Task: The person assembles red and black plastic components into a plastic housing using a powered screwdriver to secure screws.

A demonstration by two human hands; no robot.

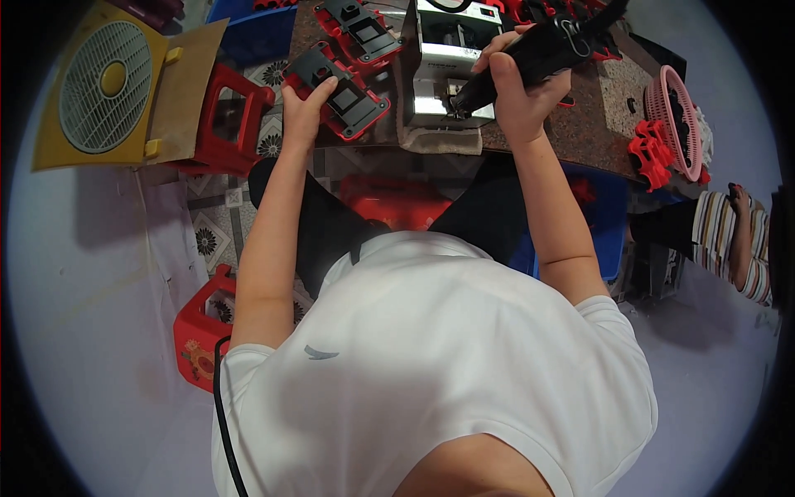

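Note:
My right hand (pixel 515 93) grips a black electric screwdriver (pixel 530 60) and holds its tip against a silver and black appliance body (pixel 443 62) that rests on a folded cloth (pixel 440 139) on the dark table (pixel 592 124). My left hand (pixel 305 106) holds a black and red plastic housing part (pixel 341 91) at the table's near left edge. A second part of the same kind (pixel 360 31) lies just beyond it.
A pink basket (pixel 672 116) and loose red parts (pixel 648 153) sit at the table's right end. A red stool (pixel 228 124) and a yellow box fan (pixel 103 87) stand to the left. Another person's striped sleeve (pixel 733 240) is at the right. A red crate (pixel 396 203) lies under the table.

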